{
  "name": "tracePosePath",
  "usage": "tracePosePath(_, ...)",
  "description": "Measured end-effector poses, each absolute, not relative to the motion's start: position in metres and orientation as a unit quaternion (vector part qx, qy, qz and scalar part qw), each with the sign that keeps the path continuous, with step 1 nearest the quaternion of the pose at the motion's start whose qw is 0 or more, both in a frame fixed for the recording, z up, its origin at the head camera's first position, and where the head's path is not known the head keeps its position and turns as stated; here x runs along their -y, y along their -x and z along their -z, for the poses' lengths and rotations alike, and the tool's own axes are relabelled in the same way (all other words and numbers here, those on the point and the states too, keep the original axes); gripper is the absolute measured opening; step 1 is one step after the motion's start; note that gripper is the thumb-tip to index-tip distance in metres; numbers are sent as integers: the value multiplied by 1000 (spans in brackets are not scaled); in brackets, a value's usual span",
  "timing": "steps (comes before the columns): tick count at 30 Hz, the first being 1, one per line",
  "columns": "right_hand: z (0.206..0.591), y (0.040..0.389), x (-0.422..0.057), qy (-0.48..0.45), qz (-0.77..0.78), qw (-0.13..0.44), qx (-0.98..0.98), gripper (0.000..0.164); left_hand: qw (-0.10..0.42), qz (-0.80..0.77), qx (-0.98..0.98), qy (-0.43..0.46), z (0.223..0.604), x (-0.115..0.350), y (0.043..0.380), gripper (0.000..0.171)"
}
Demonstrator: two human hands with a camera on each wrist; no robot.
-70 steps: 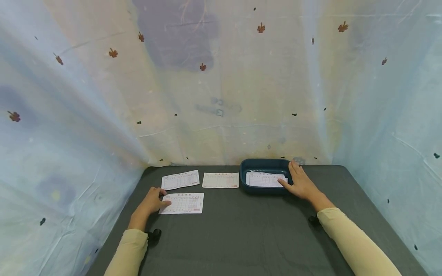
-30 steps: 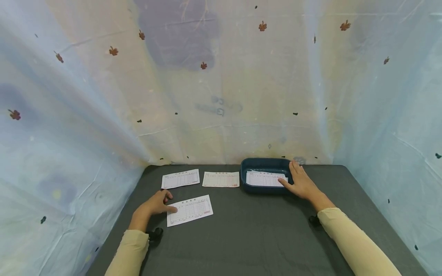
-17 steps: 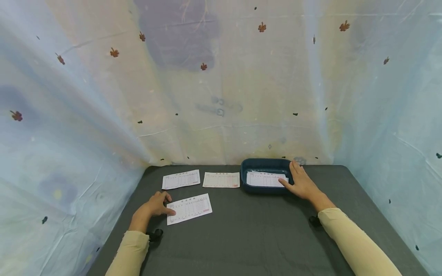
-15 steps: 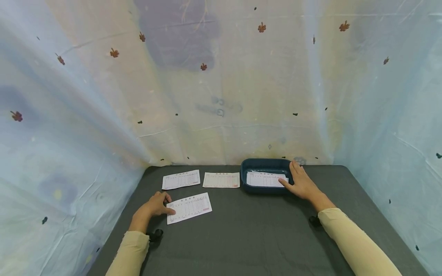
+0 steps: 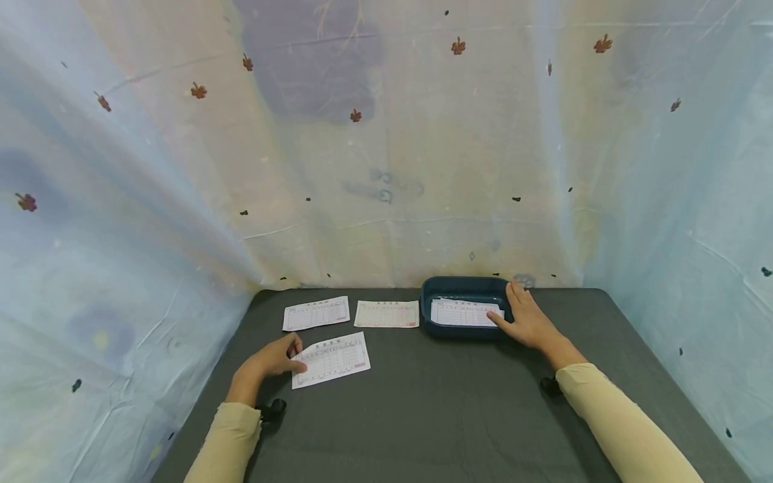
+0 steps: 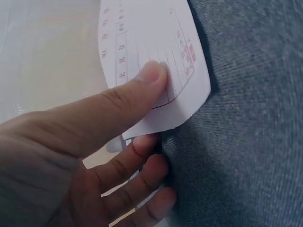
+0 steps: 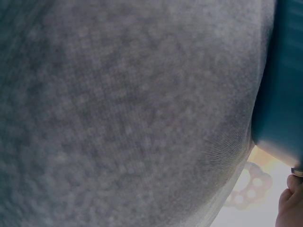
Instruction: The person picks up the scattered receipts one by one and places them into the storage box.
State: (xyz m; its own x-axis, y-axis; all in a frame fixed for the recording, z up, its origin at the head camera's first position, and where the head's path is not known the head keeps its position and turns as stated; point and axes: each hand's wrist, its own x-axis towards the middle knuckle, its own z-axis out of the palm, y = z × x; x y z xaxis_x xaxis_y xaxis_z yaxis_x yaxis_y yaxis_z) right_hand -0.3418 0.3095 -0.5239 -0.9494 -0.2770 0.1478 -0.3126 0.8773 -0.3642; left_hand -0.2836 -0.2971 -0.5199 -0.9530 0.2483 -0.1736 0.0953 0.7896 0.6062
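My left hand point(image 5: 274, 359) pinches the left end of a white printed form slip point(image 5: 338, 359) low over the dark table. In the left wrist view the thumb presses on the slip's printed face point(image 6: 142, 42), with fingers behind and below it. The slip tilts, its right end pointing away. My right hand point(image 5: 528, 322) rests on the right side of a dark blue plastic tray point(image 5: 465, 333), fingers fairly straight along the rim and thumb reaching over its inner edge. Inside the tray lie printed slips point(image 5: 461, 312). In the right wrist view, fingertips point(image 7: 293, 184) show beside the tray's blue wall point(image 7: 284, 80).
Behind the held slip lie another white form slip point(image 5: 317, 313) and a cream slip with red print point(image 5: 386, 314), side by side left of the tray. A dark grey cloth covers the table point(image 5: 423, 416). Patterned curtains point(image 5: 386, 168) enclose the back and both sides.
The left hand has moved right with the slip, turning it from nearly straight to slanted. Over the last half second the slip shifts slightly away from me. The right hand and tray stay put.
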Motion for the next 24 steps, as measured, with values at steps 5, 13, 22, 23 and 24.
tracePosePath(5,524,343,-310,-150,-193,37,969,107,117,-345,-926,-102,519,299,284,37)
tracePosePath(13,525,345,-311,-145,-189,34,971,107,63,-325,-934,-132,522,299,294,29)
tracePosePath(22,524,343,-309,-146,-190,39,970,106,31,-355,-926,-125,525,289,302,32)
tracePosePath(23,524,342,-309,-146,-191,40,970,106,26,-354,-927,-121,525,288,303,32)
tracePosePath(24,524,342,-309,-145,-192,39,970,106,22,-354,-927,-120,525,286,304,32)
